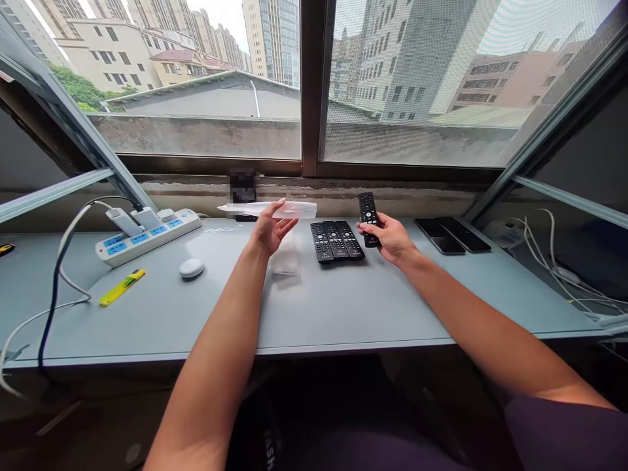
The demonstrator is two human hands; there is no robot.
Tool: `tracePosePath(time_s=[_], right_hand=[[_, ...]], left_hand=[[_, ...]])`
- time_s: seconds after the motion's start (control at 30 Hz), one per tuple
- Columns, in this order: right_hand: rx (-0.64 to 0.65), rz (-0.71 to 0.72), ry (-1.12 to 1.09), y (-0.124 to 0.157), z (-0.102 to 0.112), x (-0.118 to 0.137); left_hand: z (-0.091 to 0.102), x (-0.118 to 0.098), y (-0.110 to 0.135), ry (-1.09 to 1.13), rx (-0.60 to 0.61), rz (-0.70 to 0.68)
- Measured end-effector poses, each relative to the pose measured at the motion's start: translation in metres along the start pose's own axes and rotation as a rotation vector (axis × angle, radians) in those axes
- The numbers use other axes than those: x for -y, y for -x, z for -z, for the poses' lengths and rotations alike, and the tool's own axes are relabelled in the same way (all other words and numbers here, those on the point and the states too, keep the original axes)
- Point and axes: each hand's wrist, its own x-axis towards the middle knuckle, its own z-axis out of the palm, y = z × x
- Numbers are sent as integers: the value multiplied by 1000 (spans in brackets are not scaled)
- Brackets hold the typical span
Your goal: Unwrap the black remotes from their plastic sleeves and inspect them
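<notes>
Left hand: the left hand (275, 227) is open and not clenched, palm up and fingers spread, near the back of the grey bench (343, 307).
Sleeve: a long clear plastic sleeve (289, 210) runs crosswise just behind those fingers; I cannot tell whether they touch or hold it.
Right hand: the right hand (390, 239) is grasping a black remote control (369, 209), its fingers wrapped around the lower end, with the top of the remote pointing away from the person.
Remotes: three black remote controls (337, 241) lie side by side and touching on the bench, between the hands and just beside the right hand.
Bag: a crumpled clear plastic bag (286, 258) lies on the bench just below the left hand, to the left of the three remotes.
Phones: two black smartphones (451, 235) lie side by side on the bench, right of the right hand.
Bench left: a white power strip (147, 237) holds white plugs, with a black cable (55, 307) running off the bench. Nearby lie a small white oval object (191, 268) and a yellow utility knife (122, 286).
Behind: a window (196, 131) with open panes runs along the back of the bench.
</notes>
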Motion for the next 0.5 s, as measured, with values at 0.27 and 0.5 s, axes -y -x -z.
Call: tracePosePath(time_s=[0.27,0.5], right_hand=[[73,-309,-472,23,-15,28],[202,-401,-702,28,-17,41]], left_hand=[[-2,1,1,96,14,51],[-1,3,0,77,29,50]])
